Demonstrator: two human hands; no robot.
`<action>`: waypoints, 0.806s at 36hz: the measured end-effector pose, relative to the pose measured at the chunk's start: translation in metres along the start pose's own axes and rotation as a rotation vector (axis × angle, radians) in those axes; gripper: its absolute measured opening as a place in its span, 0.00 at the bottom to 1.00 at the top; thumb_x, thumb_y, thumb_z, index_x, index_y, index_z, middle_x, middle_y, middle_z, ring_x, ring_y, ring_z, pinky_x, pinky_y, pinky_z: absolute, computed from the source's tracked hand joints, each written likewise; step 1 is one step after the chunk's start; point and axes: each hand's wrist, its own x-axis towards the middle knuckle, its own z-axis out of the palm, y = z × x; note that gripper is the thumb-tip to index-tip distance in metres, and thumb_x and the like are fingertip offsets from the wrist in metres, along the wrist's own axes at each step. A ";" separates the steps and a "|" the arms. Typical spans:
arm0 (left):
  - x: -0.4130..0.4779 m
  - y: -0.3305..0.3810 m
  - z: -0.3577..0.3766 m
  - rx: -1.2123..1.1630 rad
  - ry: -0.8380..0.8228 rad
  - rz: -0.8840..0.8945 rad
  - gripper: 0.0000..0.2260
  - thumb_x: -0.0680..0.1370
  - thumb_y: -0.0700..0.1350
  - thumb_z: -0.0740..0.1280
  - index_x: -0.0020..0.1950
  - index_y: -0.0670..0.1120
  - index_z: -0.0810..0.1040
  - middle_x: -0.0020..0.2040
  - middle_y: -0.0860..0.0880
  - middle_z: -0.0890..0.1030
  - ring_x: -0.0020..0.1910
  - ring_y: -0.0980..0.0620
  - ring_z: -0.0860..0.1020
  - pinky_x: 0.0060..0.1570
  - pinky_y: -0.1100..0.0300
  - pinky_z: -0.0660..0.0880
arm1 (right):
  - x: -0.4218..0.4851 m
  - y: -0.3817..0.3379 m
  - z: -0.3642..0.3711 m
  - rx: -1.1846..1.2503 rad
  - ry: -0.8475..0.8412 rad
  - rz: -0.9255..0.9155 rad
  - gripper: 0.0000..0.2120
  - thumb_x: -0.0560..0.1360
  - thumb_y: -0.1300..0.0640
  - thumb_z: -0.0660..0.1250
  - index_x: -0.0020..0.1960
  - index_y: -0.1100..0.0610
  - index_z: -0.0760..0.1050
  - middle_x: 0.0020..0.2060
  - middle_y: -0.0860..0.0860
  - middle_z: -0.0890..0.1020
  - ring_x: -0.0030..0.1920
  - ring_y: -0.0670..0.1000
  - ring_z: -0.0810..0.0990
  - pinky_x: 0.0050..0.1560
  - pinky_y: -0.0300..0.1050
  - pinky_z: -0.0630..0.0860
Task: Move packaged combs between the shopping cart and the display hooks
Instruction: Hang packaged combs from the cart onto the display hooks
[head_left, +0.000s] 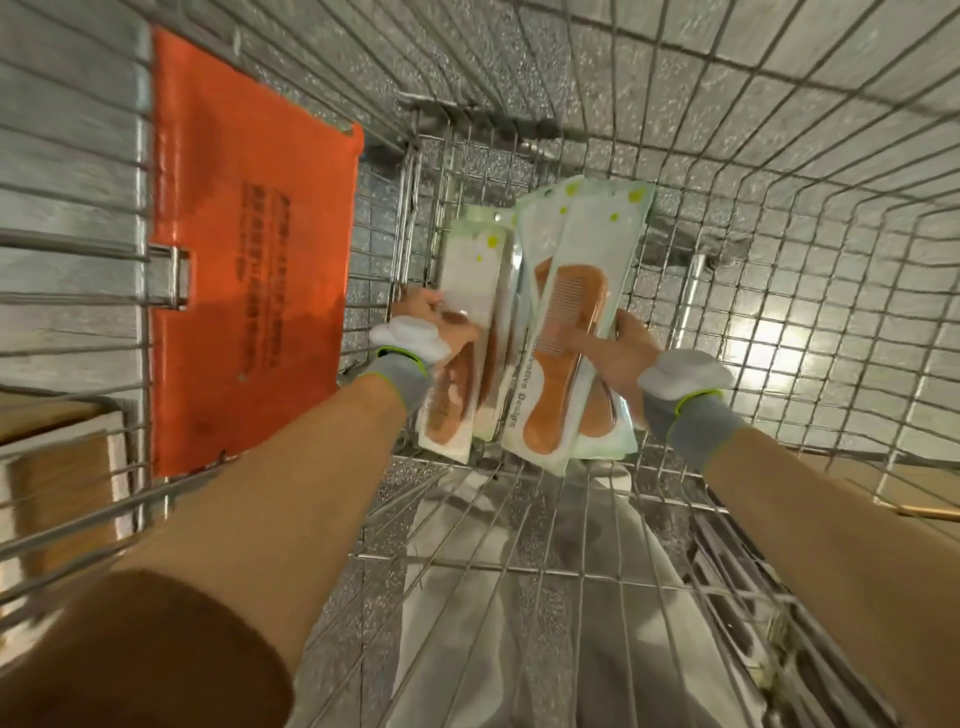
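I look down into a wire shopping cart (779, 218). My left hand (441, 327) grips a small stack of packaged combs (467, 291), white and green sleeves with brown combs inside. My right hand (618, 353) grips a second stack of the same packaged combs (571, 312), thumb across the front pack, whose orange-brown comb faces me. Both stacks stand nearly upright, side by side above the cart's floor. Both wrists wear grey bands with white pads. No display hooks are in view.
An orange plastic flap (249, 291) with dark print lies against the cart's left wall. The cart's wire rear gate (519, 545) sits under my forearms. Cardboard boxes (57, 467) stand outside at the lower left, and another box (914, 493) at the right.
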 end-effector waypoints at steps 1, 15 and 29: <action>0.010 -0.007 0.004 -0.001 0.007 0.008 0.43 0.52 0.59 0.72 0.65 0.45 0.72 0.58 0.45 0.78 0.55 0.45 0.79 0.54 0.48 0.79 | 0.000 -0.001 -0.002 -0.004 0.008 -0.011 0.32 0.67 0.51 0.75 0.67 0.59 0.69 0.58 0.54 0.80 0.55 0.57 0.80 0.56 0.52 0.77; -0.045 0.032 -0.036 0.044 0.040 0.067 0.34 0.74 0.54 0.72 0.71 0.36 0.65 0.66 0.37 0.73 0.65 0.37 0.73 0.65 0.46 0.69 | -0.033 -0.013 -0.006 0.025 0.012 -0.073 0.26 0.69 0.52 0.74 0.63 0.57 0.69 0.49 0.50 0.79 0.45 0.51 0.80 0.44 0.43 0.75; -0.168 0.101 -0.114 -0.299 -0.158 0.330 0.29 0.71 0.53 0.72 0.64 0.35 0.73 0.59 0.35 0.79 0.57 0.38 0.79 0.58 0.42 0.77 | -0.176 -0.082 -0.003 0.070 0.152 -0.265 0.35 0.61 0.44 0.78 0.63 0.57 0.72 0.53 0.52 0.81 0.51 0.48 0.82 0.53 0.44 0.79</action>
